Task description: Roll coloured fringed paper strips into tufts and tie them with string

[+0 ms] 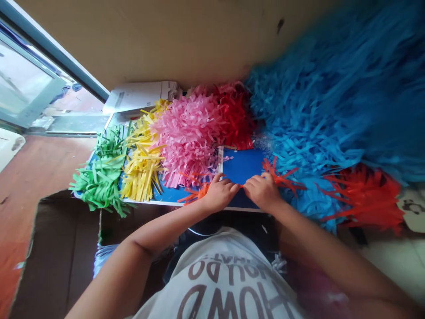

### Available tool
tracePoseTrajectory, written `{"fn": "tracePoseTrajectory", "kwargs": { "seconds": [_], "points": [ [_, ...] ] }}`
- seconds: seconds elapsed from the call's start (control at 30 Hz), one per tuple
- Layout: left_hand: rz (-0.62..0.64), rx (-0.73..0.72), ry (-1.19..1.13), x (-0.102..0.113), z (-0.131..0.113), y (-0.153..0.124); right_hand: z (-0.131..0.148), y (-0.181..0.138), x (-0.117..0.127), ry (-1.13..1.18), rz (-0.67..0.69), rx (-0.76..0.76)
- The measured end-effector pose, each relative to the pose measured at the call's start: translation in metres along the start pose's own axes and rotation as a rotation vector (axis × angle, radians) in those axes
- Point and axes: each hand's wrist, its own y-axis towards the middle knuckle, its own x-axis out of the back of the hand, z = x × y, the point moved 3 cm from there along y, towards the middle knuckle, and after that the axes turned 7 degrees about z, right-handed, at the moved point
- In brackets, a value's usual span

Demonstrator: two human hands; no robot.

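Note:
Both hands pinch one strip of orange fringed tissue paper [198, 193] over the front edge of the blue table [244, 164]. My left hand [222, 191] is closed on it, with orange fringe sticking out on the left. Closed too, my right hand [262, 190] grips the other part, and more fringe fans out on its right. A short twisted orange stretch shows between the fists. Beyond my left hand lies a heap of pink fringed paper [191, 133]. Blue fringed paper [305, 146] is piled beyond and right of my right hand.
Yellow [142, 164] and green fringed bundles [102, 177] lie at the table's left; a red bundle [234, 117] is by the wall. Another orange-red bundle [368, 197] hangs at the right edge. White flat cardboard [139, 95] sits behind. A cardboard box [63, 248] stands below left.

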Motion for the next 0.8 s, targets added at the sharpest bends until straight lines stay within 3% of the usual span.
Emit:
{"fn": "tracePoseTrajectory", "kwargs": {
  "seconds": [0.13, 0.3, 0.53, 0.8],
  "points": [
    [-0.038, -0.021, -0.007, -0.001, 0.004, -0.004, 0.006, -0.001, 0.003, 0.026, -0.034, -0.055],
    [-0.014, 0.038, -0.028, -0.005, 0.011, -0.015, 0.009, -0.007, -0.005, -0.001, 0.018, -0.059],
    [0.011, 0.116, -0.063, -0.003, 0.023, -0.030, -0.015, -0.026, -0.009, 0.203, -0.038, -0.113],
    [0.033, 0.274, -0.305, 0.005, 0.034, -0.029, -0.032, -0.027, -0.016, 0.404, -0.023, -0.249]
  ]
}}
